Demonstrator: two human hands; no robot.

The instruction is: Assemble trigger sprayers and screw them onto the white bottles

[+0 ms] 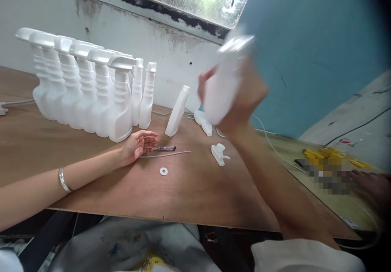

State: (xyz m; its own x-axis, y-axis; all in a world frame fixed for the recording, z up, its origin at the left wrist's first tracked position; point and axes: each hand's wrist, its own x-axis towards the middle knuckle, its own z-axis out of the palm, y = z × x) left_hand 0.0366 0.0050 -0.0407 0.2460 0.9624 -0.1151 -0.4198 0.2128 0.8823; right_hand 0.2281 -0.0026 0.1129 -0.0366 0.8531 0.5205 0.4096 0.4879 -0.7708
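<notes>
My right hand (249, 94) is raised above the table, its fingers wrapped round a white spray bottle (221, 86); both are smeared by motion. My left hand (139, 146) rests on the table with the palm turned up and the fingers loosely apart, holding nothing. By its fingertips lie a small screwdriver (166, 148) and a thin white tube (172, 154). A white washer ring (163, 171) lies nearer the table's front edge. To the right of these sits a loose white trigger spray head (218, 154).
Several white bottles with spray heads (120, 105) stand in rows at the left. An uncapped bottle (177, 113) stands upright mid-table; another bottle (203, 122) lies on its side behind. White cables (265, 135) run along the back. Yellow items (326, 154) lie on a surface at right.
</notes>
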